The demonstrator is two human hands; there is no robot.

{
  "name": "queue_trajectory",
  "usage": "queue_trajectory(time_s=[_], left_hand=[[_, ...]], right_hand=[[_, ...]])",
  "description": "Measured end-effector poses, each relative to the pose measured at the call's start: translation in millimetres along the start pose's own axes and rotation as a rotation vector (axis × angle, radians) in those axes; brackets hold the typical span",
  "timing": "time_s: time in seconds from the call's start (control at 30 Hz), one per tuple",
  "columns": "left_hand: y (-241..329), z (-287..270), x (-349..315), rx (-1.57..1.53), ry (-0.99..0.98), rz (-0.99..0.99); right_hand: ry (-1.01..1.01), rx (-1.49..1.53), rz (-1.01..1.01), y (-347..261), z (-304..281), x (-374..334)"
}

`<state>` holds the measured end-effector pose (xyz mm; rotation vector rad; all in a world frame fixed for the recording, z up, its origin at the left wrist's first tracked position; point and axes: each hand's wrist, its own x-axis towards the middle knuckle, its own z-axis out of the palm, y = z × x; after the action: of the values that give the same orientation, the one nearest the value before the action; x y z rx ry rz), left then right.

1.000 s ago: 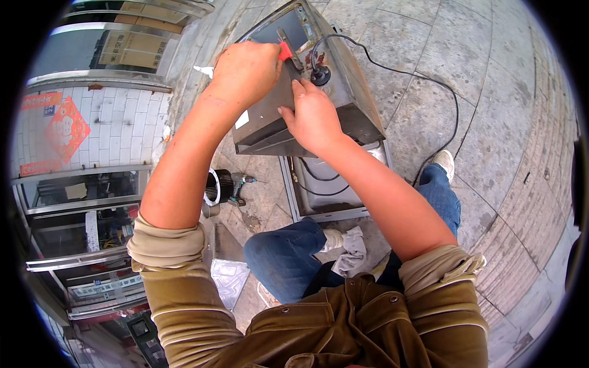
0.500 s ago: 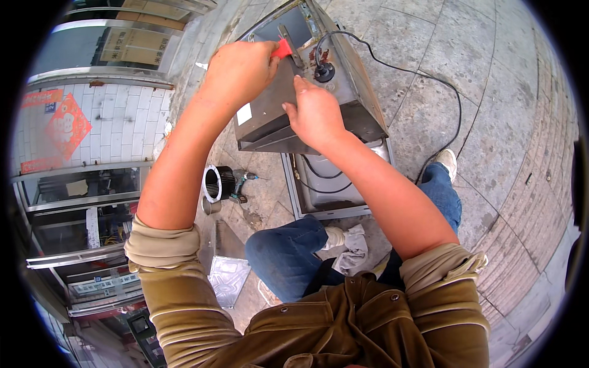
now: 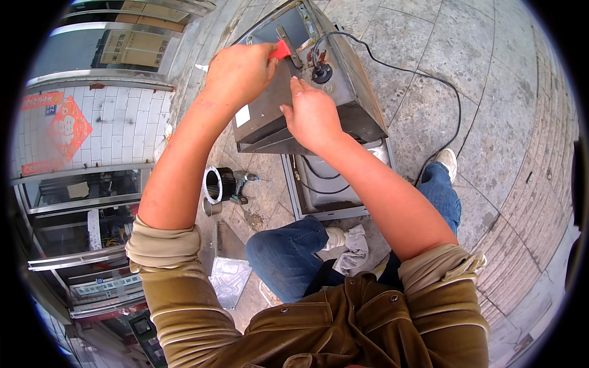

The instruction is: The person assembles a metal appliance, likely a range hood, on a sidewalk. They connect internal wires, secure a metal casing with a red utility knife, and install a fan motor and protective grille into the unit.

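My left hand point(image 3: 240, 72) is closed around the red handle of a scraper point(image 3: 280, 50). Its long metal blade stands crosswise on the upper face of a stained sheet-metal housing point(image 3: 270, 116), beside the rectangular opening. My right hand point(image 3: 314, 115) holds nothing visible; its forefinger reaches toward the lower end of the blade, and the thumb stands apart. Whether that fingertip touches the blade or the metal I cannot tell. Just right of it, a black round cable fitting point(image 3: 322, 73) sits on the housing, with reddish-brown grime around it.
A black cable point(image 3: 459, 113) loops over the paving on the right. Below the housing lies a metal frame or pan point(image 3: 328, 195). To the left are a fan wheel point(image 3: 213, 185), a cordless drill point(image 3: 240, 187) and a sheet-metal piece point(image 3: 230, 281). A grey rag point(image 3: 354, 250) lies near my foot.
Both hands stay nearly in place, with only a very slight shift of the scraper and my right hand. The scraper is still gripped in my left hand.
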<state>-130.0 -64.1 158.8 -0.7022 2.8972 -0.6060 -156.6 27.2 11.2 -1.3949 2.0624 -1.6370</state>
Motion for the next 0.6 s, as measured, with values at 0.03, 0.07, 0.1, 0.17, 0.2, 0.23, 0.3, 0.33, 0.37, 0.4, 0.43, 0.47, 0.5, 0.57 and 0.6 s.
queue_trajectory(time_s=[0.03,0.07,0.1,0.17,0.2,0.23,0.3,0.33,0.37,0.4,0.43,0.47,0.5,0.57,0.6], left_hand=[[0,0,0,0.001,-0.002,0.001],[-1,-1,0,0.003,-0.005,0.002],[-1,0,0,-0.003,-0.001,0.006],[-2,1,1,-0.014,0.007,0.015],[-2,1,1,-0.014,0.004,0.008],[-1,1,1,-0.015,0.002,0.001],[-1,0,2,-0.010,-0.002,0.000],[-1,-1,2,-0.004,-0.003,0.005],[-1,-2,2,0.001,-0.004,0.011],[0,-2,3,0.012,-0.014,0.010],[0,-2,3,0.022,-0.024,0.010],[0,-3,4,0.033,-0.034,0.009],[0,-3,6,0.035,-0.040,0.009],[2,-4,8,0.038,-0.051,0.008],[1,-4,10,0.040,-0.051,0.022]], right_hand=[[-0.002,0.002,0.001,-1,0,0],[-0.004,0.005,0.003,-2,0,0],[-0.002,0.000,0.000,-1,0,0],[0.003,-0.011,-0.006,0,0,0],[0.002,-0.013,-0.005,0,0,0],[0.001,-0.016,-0.004,0,-1,0],[-0.002,-0.015,-0.002,-1,-1,0],[-0.003,-0.012,-0.001,-1,-1,0],[-0.004,-0.009,-0.001,-1,-1,0],[-0.003,-0.010,-0.003,-1,0,0],[-0.001,-0.012,-0.006,-1,0,0],[0.001,-0.013,-0.009,-1,1,0],[-0.001,-0.015,-0.008,-1,0,0],[-0.006,-0.020,-0.006,-2,-1,-1],[-0.006,-0.020,-0.006,-2,-1,0]])
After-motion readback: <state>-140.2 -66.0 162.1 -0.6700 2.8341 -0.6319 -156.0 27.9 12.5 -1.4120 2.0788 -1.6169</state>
